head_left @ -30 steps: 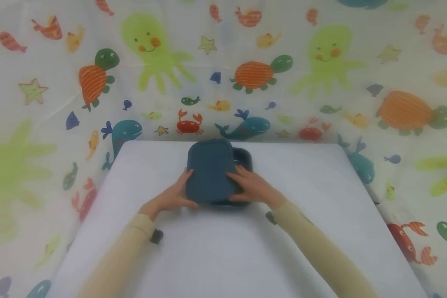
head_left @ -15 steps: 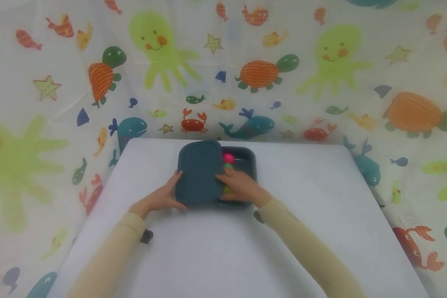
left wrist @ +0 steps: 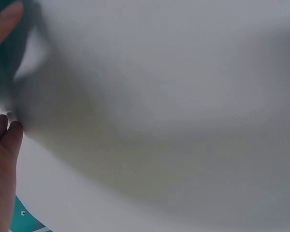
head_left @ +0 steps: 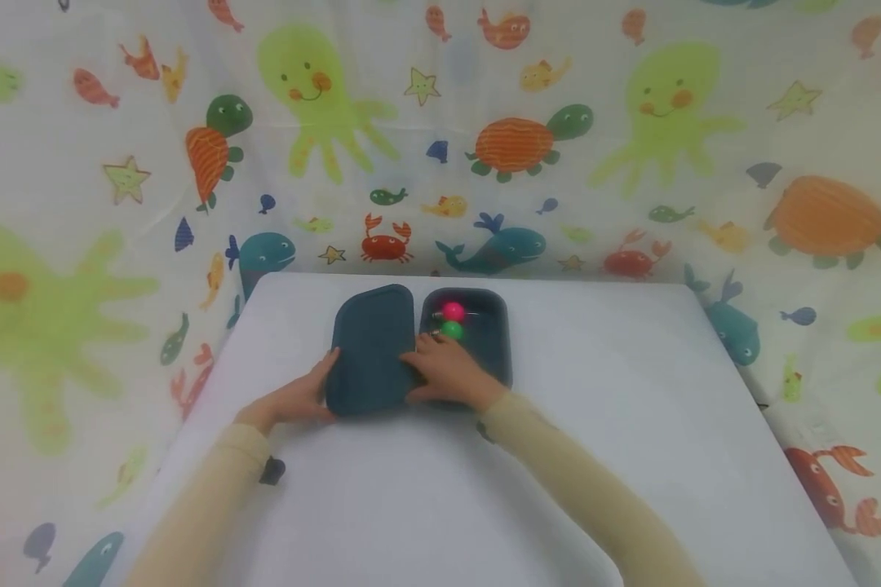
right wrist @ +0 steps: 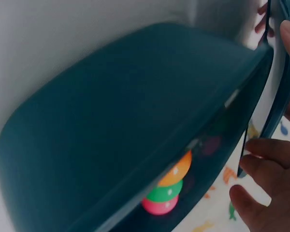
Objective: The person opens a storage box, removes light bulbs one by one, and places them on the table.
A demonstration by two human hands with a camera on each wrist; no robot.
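Note:
A dark teal lid (head_left: 374, 350) is held between both hands, just left of a matching rectangular box (head_left: 493, 350). My left hand (head_left: 294, 399) grips its left edge; in the left wrist view the thumb (left wrist: 5, 24) is over the teal lid (left wrist: 12, 53). On the opposite edge, my right hand (head_left: 451, 373) holds the lid, its forearm passing over the box's front. Inside the box lie a pink bulb (head_left: 453, 311) and a green bulb (head_left: 452, 330), with metal screw bases. The right wrist view also shows an orange bulb (right wrist: 179, 169). My right hand hides part of the box's inside.
The box stands near the back of a white table (head_left: 602, 391). Behind and beside the table hangs a white curtain (head_left: 440, 98) printed with sea animals. A dark object (head_left: 272, 470) shows by the left sleeve.
Both hands have moved the lid left, off the box and slightly toward me. The box's inside and the bulbs have come into sight.

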